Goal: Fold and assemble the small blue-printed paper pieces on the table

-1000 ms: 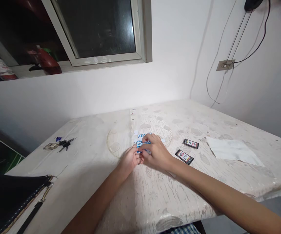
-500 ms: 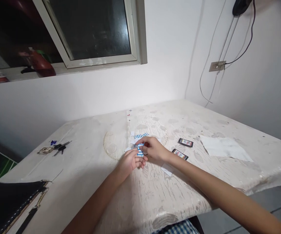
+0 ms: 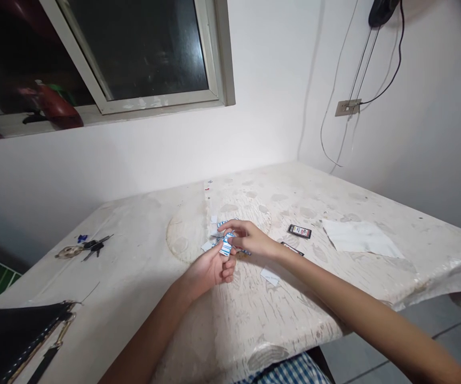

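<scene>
Between my two hands is a small white piece of paper with blue stripes [image 3: 226, 246]. My left hand [image 3: 213, 265] grips its lower left side, with the fingers curled beneath. From the right, my right hand [image 3: 250, 239] pinches the same piece with thumb and fingers. Other blue-and-white paper pieces [image 3: 223, 223] lie on the table behind and under my hands, partly hidden by them. A plain white slip [image 3: 269, 276] rests below my right wrist. Two dark-edged packets with white labels are to the right; the farther packet [image 3: 299, 231] shows fully, the nearer packet [image 3: 293, 248] is partly behind my forearm.
A white cloth or paper sheet [image 3: 360, 238] lies on the right of the table [image 3: 134, 298]. At the left are keys [image 3: 96, 245] and a black bag [image 3: 18, 330] with a strap clip. Bottles, one of them red [image 3: 59, 106], stand on the window sill.
The striped paper piece has tilted between my fingers, and my left hand has turned slightly. The whole view has shifted a little, so the forearm now covers more of the nearer packet.
</scene>
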`<action>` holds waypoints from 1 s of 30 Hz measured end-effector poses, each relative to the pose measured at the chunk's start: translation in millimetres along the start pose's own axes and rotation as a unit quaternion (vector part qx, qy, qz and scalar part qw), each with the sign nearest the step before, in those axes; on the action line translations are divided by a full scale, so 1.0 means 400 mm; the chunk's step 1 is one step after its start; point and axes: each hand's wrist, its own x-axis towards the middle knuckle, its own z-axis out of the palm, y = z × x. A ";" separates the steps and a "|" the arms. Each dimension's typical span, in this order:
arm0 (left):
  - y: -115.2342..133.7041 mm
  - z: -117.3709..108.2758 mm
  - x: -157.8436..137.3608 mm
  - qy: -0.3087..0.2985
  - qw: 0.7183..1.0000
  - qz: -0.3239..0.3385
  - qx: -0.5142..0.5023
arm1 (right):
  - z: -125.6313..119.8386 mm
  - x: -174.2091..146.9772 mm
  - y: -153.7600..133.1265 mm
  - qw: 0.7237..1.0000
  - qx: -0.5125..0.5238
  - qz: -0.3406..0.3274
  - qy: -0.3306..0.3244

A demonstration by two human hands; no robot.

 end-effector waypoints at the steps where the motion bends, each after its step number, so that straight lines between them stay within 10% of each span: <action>1: -0.002 0.003 0.001 0.004 1.000 0.002 0.009 | 0.003 -0.001 0.001 1.000 -0.014 0.008 -0.001; 8: -0.008 0.019 0.006 0.075 0.992 0.083 0.064 | -0.010 0.004 0.006 0.991 -0.125 -0.024 0.036; 11: 0.013 0.003 0.009 0.142 0.981 0.130 -0.012 | -0.047 0.008 0.004 0.938 -0.318 -0.087 0.105; 19: 0.047 -0.042 0.004 0.194 0.956 0.189 -0.112 | -0.016 0.005 0.052 0.827 -0.539 -0.135 -0.081; 30: 0.049 -0.038 -0.002 0.207 0.954 0.195 -0.095 | 0.016 0.007 0.059 0.810 -0.579 -0.091 -0.019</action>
